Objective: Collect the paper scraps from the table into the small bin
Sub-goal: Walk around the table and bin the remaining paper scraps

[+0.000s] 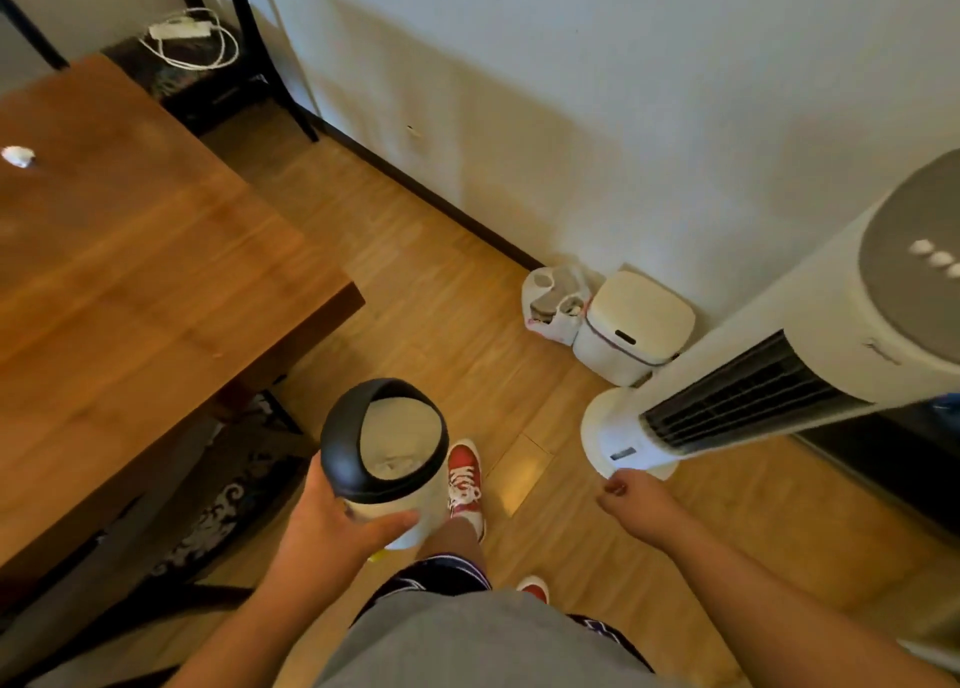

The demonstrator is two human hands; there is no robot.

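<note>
With your left hand [332,518] wrapped around the small bin [387,459] and your right hand [623,492] loosely curled, empty, carry it level to the tabletop [156,282] beside the paper scrap [18,156].

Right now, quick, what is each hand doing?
Left hand: closed around the small bin, holding it up.
Right hand: holding nothing, fingers loosely curled.
</note>
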